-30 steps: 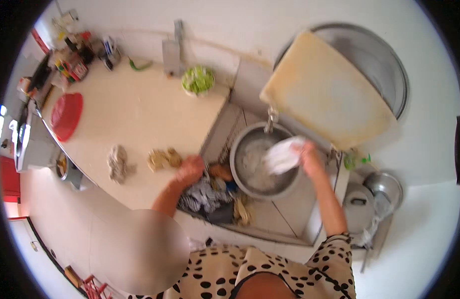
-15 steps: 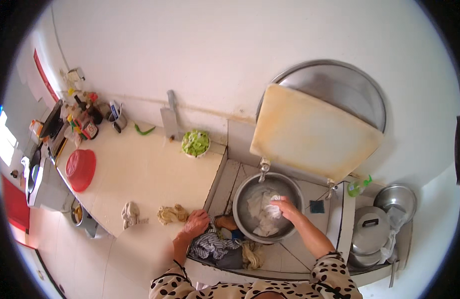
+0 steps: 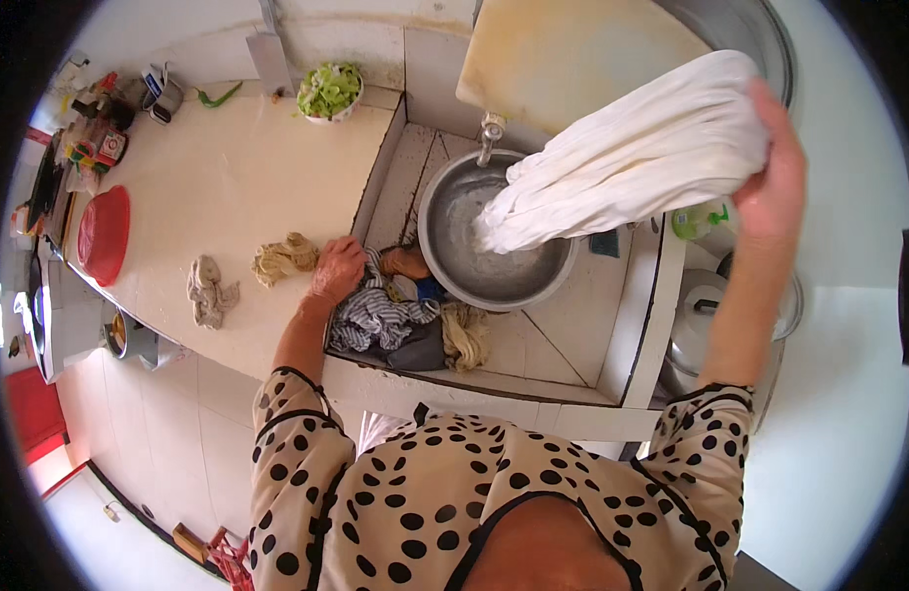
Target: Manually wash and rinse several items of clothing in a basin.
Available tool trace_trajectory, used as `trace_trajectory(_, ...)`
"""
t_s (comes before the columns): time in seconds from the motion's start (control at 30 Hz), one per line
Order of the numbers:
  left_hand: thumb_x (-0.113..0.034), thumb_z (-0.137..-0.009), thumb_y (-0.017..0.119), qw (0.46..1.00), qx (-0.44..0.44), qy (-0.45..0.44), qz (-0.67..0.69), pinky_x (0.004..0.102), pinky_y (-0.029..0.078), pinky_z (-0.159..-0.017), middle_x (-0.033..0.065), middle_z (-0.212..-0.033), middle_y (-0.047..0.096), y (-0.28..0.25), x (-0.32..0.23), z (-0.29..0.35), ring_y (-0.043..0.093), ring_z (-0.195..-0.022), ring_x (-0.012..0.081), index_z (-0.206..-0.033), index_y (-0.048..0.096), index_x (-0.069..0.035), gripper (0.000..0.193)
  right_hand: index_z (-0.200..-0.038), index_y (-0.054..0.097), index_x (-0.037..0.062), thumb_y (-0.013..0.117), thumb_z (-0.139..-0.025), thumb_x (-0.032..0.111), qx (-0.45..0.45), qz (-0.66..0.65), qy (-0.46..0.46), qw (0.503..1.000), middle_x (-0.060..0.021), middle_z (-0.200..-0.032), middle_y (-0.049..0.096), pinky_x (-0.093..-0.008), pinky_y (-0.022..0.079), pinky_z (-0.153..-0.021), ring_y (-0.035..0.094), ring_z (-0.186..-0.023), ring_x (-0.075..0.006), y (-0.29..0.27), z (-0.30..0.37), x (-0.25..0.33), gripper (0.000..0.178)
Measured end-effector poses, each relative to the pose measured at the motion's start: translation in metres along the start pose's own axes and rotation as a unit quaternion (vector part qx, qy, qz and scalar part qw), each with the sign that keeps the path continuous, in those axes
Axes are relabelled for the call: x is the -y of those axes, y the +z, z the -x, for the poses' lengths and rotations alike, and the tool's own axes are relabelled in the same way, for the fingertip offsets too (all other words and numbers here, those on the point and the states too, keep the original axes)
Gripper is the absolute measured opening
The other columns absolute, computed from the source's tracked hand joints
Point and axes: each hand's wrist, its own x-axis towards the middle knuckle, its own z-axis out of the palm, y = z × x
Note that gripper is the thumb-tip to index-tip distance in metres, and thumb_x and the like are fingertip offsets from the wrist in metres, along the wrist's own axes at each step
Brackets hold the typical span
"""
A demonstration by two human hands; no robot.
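1. My right hand [image 3: 774, 177] is up and to the right of the metal basin [image 3: 494, 281], gripping the upper end of a long white cloth [image 3: 637, 148].
2. The cloth slants from my fingers down to the left, its bunched lower end inside the basin's rim.
3. My left hand [image 3: 338, 268] rests left of the basin, at the counter's [image 3: 228, 187] edge, fingers curled; I cannot tell whether they pinch anything.
4. Between that hand and the basin, slightly nearer me, a striped cloth [image 3: 380, 317] lies heaped in the tiled sink [image 3: 558, 330].
5. A cream cloth [image 3: 464, 337] lies just on my side of the basin.
6. Farther left of the basin, a yellowish cloth [image 3: 285, 258] sits crumpled on the counter, near my left hand.
7. The tap [image 3: 491, 133] stands over the basin's far rim; a dark scouring pad [image 3: 604, 242] lies to the basin's right.
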Motion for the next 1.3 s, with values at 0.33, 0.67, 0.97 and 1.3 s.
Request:
trace_trajectory(0.33,-0.006,-0.068,0.066,0.999,0.023,-0.012,0.019,0.0401,0.042,-0.088,0.0057,-0.093,0.06,0.001,-0.007,0.009,0.052,-0.104,0.0257,-0.084,0.064,-0.006,0.016,-0.117,0.05,-0.0023,0.071,-0.071,0.013,0.113,0.356,0.241,0.896,-0.0154,-0.108,0.061,-0.0364,0.049,-0.085,0.061,-0.099,-0.0271,-0.092,0.057,-0.456,0.053)
trace_trajectory(0.67,-0.005,-0.069,0.065,0.999,0.029,-0.015,0.024,0.0411,0.041,-0.089,0.0073,-0.093,0.06,0.004,-0.002,0.028,0.05,-0.108,0.0276,-0.085,0.063,-0.006,0.017,-0.117,0.052,-0.005,0.067,-0.069,0.009,0.228,0.433,0.241,0.838,-0.021,-0.106,0.062,-0.039,0.049,-0.085,0.062,-0.096,-0.031,-0.057,0.048,-0.363,0.052)
trace_trajectory(0.97,-0.03,-0.041,0.091,0.94,-0.018,-0.112,0.32,0.0488,0.024,-0.109,0.0215,-0.144,0.026,-0.006,-0.125,-0.105,0.025,-0.133,0.0396,-0.145,0.013,-0.005,0.133,-0.105,0.059,-0.0027,0.064,-0.076,0.005,0.168,0.1,0.247,0.949,-0.0131,-0.098,0.065,-0.0367,0.056,-0.077,0.066,-0.086,-0.022,0.012,0.048,-0.081,0.031)
trace_trajectory(1.3,-0.021,-0.089,0.058,0.564,-0.077,-0.341,0.748,0.0348,0.047,-0.092,0.0117,-0.118,0.06,-0.033,-0.158,-0.169,0.06,-0.104,0.0207,-0.122,0.053,0.004,0.042,-0.098,0.059,-0.0079,0.058,-0.082,0.004,0.152,-0.035,0.059,0.986,-0.0123,-0.086,0.064,-0.0284,0.055,-0.07,0.064,-0.075,-0.0206,-0.07,0.08,-0.009,0.02)
